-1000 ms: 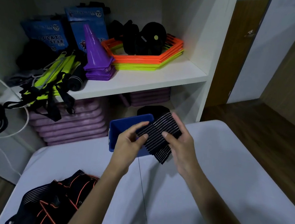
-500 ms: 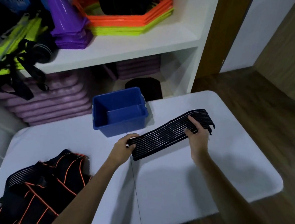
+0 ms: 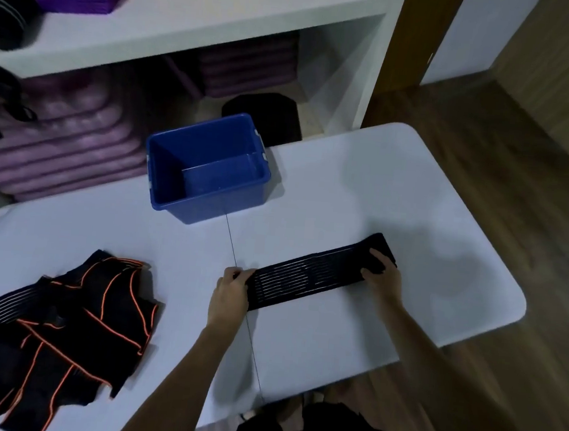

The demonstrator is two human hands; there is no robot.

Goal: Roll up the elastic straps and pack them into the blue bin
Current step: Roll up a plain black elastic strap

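Note:
A black elastic strap with thin white stripes [image 3: 308, 279] lies stretched out flat on the white table [image 3: 398, 197], running from lower left to upper right. My left hand [image 3: 230, 293] grips its near left end with curled fingers. My right hand [image 3: 381, 275] holds the far right end, fingers curled over the strap's edge. The blue bin [image 3: 208, 171] stands behind the strap near the table's far edge, and nothing is visible inside it. A pile of black straps with orange trim [image 3: 59, 329] lies on the table's left side.
A white shelf unit [image 3: 196, 25] stands behind the table, with purple mats [image 3: 58, 147] stacked under its shelf and a black round object [image 3: 264, 117] on the floor behind the bin. Wooden floor [image 3: 487, 157] lies to the right of the table.
The strap, first held folded above the bin, has been spread out and laid flat on the table. My hands have moved apart to its two ends, and the view has tilted down.

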